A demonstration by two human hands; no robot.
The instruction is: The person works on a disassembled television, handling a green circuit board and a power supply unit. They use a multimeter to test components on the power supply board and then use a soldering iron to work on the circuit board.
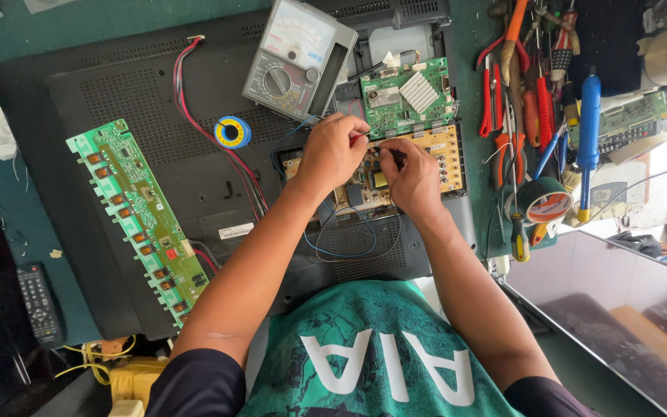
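My left hand (332, 150) pinches a thin red-tipped meter probe, and my right hand (413, 177) pinches a black probe. Both hands meet close together over a tan power circuit board (445, 150) set in the opened back of a black television (117, 100). The probe tips are mostly hidden by my fingers. A green main board (407, 96) with a silver heat sink lies just beyond the tan board. A grey analog multimeter (299, 62) stands tilted behind my left hand, its leads running down toward the boards.
A long green inverter board (137, 208) lies on the television's back at left, near a blue-and-yellow solder spool (232, 132) and red-black wires (194, 116). Pliers, screwdrivers (589, 131) and a tape roll (546, 201) crowd the right. A remote (38, 303) sits far left; a screen panel (619, 309) lower right.
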